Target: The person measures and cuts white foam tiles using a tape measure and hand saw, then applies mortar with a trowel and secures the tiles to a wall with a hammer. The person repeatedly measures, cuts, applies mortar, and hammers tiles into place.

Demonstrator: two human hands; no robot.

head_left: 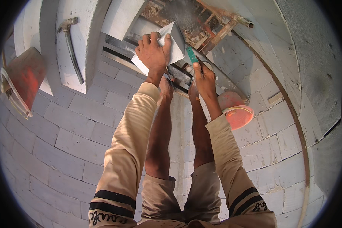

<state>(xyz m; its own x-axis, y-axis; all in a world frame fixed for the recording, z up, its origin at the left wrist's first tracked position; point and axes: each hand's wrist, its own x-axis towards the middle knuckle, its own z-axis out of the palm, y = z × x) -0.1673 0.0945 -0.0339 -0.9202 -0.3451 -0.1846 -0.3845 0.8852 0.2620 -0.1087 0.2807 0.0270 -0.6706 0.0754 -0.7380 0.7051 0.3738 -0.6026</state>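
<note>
My left hand [152, 53] presses on top of a pale, light grey block piece [176, 47], fingers spread over it and thumb along its upper right side. The block's cut corner points away from me. Just right of it, my right hand [206, 79] is closed round a slim tool with a green part [191, 55]. Most of the tool is hidden by the hand, so its kind is unclear. A greyish haze, like dust, hangs beyond the block. My feet stand on narrow bars beneath my hands.
A hammer [70, 49] lies on a pale ledge [79, 81] at the far left. One reddish bucket [32, 74] is at the left, another [241, 114] at the right. Rusty metal framing [220, 36] stands ahead. Block walls [76, 144] are on both sides; a pipe [288, 98] runs along the right.
</note>
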